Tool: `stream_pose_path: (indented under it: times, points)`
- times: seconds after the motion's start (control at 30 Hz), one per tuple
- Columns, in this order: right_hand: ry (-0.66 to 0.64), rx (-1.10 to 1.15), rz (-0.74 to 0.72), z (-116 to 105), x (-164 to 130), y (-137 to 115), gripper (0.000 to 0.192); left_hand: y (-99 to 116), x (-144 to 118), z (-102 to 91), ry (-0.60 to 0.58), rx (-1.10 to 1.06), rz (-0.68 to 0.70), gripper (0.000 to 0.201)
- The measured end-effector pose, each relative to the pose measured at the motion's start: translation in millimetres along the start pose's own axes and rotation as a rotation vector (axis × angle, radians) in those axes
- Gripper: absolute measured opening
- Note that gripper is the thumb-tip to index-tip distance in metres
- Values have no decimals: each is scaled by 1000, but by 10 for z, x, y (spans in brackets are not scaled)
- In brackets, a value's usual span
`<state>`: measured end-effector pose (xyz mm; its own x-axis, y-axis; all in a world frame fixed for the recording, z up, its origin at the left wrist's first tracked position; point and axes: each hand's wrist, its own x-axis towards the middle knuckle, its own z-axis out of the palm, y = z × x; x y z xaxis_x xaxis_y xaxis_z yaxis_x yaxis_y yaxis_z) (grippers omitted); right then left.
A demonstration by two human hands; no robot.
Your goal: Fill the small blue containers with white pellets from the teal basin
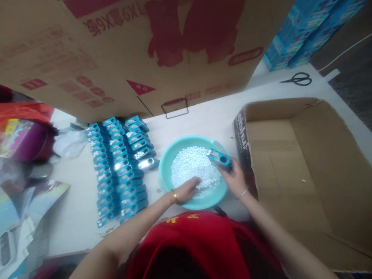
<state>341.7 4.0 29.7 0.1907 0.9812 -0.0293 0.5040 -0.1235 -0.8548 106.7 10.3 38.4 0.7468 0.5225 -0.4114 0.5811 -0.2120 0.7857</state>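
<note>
Head view: right hand (235, 179) grips a blue box (217, 157), left hand (187, 191) dips into white pellets (188, 162), can't tell its grip; leaning on that bowl (166, 169) could spill them imo.

Black scissors (293, 80) (1 pair) on the white surface (74, 207); 1 large red-printed carton (114, 62); purple object (36, 142), at left.

Two hands, one left hand (185, 192) and one right hand (235, 179), and two bracelets (174, 195). One turquoise bowl (167, 163), its white pellets (196, 164) too many to count. One blue case (219, 157) in the right hand; three rows of similar cases (122, 166) at left, two with more than ten each, the shortest with about five. One printed carton (114, 62) far, one open carton (308, 169) right, one pair of scissors (299, 79) and at least two stacks of blue packs (288, 35) far right
</note>
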Motion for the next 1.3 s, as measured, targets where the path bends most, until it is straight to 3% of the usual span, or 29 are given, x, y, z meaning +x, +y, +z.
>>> stream_pose_path:
  times: [0.1, 0.2, 0.37, 0.47, 0.6, 0.7, 0.77, 0.87, 0.97, 1.07, 1.13, 1.3]
  points:
    - [16, 13, 9, -8, -9, -47, 37, 175, -221, -327, 72, -71, 64, 28]
    - [-21, -40, -71, -2, -26, -119, 35, 381, -382, -676, 86, -22, 106, 30]
    - [-117, -101, -191, 68, -93, -181, 48, 718, -406, -1107, 44, 153, 56, 29]
    - [-151, -133, -239, 128, -142, -173, 52, 940, -308, -1187, -50, 341, -89, 28]
    - [-174, -145, -295, 195, -185, -147, 52, 1320, -178, -1108, -137, 644, -273, 35]
    - [-179, -127, -296, 228, -197, -125, 51, 1553, -163, -1056, -126, 778, -276, 29]
    - [-181, -113, -275, 236, -192, -110, 50, 1576, -196, -1090, -111, 804, -254, 28]
    - [-163, -88, -221, 214, -158, -106, 49, 1292, -228, -1192, 3, 787, -292, 28]
    - [-97, -67, -149, 152, -84, -133, 44, 682, -111, -1154, 202, 699, -384, 33]
    - [-26, -57, -101, 76, 12, -172, 37, 64, 168, -871, 171, 564, -365, 33]
    - [-8, -66, -79, 35, 65, -190, 34, -189, 370, -613, 133, 522, -327, 31]
    - [12, -61, -32, 0, 90, -165, 35, -292, 561, -80, 66, 426, -192, 30]
